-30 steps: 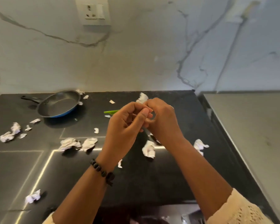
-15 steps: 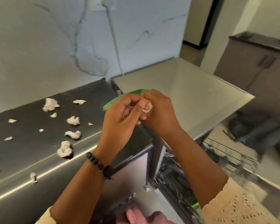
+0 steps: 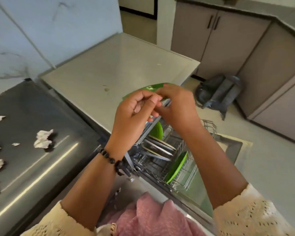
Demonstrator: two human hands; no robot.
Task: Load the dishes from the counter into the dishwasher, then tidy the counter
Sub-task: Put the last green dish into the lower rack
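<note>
She has turned away from the dark table (image 3: 41, 167) with its crumpled white paper scraps (image 3: 43, 139), and where the blue frying pan and the wall socket filled the view a second ago, the open dishwasher now lies right under her arms. Both hands are raised together above the wire lower rack (image 3: 182, 169). The left hand (image 3: 134, 114) is curled, thumb against fingertips, and the right hand (image 3: 177, 106) is curled against it. Between them they seem to pinch the near edge of a flat bright green plastic plate (image 3: 148, 88), though most of it is hidden behind the knuckles, so I cannot tell which hand carries the weight. The plate lies nearly level, its rim showing past the fingers on the far side. The rack is straight below and slightly to her right, with a matching green plate (image 3: 176, 167) already standing on edge in the tines, a green bowl (image 3: 156, 132) and pale plates (image 3: 160, 147) further in. The right hand looks the nearer to the free slots, so I would guess the plate must be tipped on edge and lowered that way.
</note>
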